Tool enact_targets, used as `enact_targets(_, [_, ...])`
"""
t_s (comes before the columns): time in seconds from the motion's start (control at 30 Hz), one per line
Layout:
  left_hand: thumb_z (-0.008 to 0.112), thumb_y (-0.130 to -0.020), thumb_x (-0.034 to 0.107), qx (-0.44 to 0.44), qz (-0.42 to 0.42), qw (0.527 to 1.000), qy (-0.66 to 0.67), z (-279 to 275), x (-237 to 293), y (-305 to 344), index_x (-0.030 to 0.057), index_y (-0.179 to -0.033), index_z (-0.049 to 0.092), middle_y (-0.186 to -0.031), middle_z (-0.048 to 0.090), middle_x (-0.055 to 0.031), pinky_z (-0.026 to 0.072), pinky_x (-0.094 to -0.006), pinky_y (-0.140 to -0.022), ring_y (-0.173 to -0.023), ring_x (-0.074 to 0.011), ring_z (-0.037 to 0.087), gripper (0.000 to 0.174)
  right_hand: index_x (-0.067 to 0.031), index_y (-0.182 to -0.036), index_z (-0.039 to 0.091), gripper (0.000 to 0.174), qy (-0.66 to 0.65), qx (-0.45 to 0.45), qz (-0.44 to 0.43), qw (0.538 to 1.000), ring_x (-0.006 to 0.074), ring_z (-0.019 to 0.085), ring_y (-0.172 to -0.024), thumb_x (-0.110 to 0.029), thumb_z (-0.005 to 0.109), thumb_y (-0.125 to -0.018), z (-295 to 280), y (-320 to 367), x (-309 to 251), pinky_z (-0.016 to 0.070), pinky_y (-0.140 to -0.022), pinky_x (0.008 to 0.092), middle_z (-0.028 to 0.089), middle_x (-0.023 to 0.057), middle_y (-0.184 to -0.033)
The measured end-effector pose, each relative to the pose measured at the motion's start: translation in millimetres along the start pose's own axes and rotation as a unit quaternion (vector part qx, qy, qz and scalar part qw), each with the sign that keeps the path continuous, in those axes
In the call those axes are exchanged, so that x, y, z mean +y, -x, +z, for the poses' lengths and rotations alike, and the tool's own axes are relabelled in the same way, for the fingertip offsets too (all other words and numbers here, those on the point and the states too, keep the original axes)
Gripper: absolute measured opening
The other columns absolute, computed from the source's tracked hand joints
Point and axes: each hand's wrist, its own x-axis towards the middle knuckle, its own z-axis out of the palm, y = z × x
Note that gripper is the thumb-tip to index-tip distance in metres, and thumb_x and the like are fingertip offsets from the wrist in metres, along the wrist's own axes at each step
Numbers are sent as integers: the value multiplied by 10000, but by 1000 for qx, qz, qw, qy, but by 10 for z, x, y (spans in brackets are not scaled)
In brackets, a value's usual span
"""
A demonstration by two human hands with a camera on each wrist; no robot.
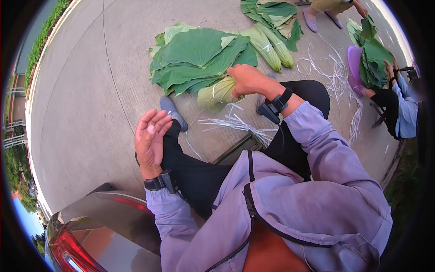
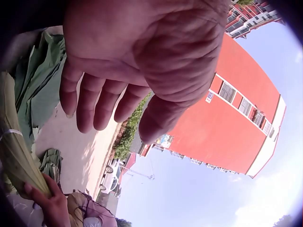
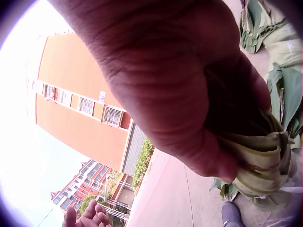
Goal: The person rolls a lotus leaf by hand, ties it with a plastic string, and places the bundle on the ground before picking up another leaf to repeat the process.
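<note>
In the head view, the right hand (image 1: 256, 82) grips the end of a folded pale green leaf bundle (image 1: 216, 95) that has a white strip tied round it. The right wrist view shows the thumb and fingers of that hand (image 3: 175, 90) curled over the rolled bundle (image 3: 265, 165). The left hand (image 1: 152, 138) is raised to the left, palm up, holding nothing; its fingers hang relaxed in the left wrist view (image 2: 147, 61). Large green leaves (image 1: 195, 54) lie spread on the ground just beyond the gripped bundle.
White strips (image 1: 235, 124) lie between the feet near a green box edge (image 1: 235, 147). Two tied bundles (image 1: 267, 47) and more leaves (image 1: 276, 16) lie farther off. At right, a seated person (image 1: 403, 106) handles leaves; a car (image 1: 104, 226) stands at lower left.
</note>
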Motion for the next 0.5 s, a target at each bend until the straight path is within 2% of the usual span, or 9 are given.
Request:
enact_targets(0.27, [709,-999,215,-8,-9,1000,-2,17,-14,-46,-74,-1450,506,-1379,640,-270,525,-484,-1107,-1266,-381,659,573,57,-1069,666,536,19,-15,-9,1000,471,687,-1043,-247,851,-668,64,-62,46,558,-906,515,694,288,-1054])
enact_targets(0.5, [704,-997,209,-2,-17,1000,-10,49,-7,-69,-78,-1446,507,-1377,639,-274,530,-471,-1103,-1263,-373,662,567,53,-1095,670,556,15,-25,-18,999,471,685,-1046,-250,865,-670,33,-41,8,555,-905,518,694,285,-1052])
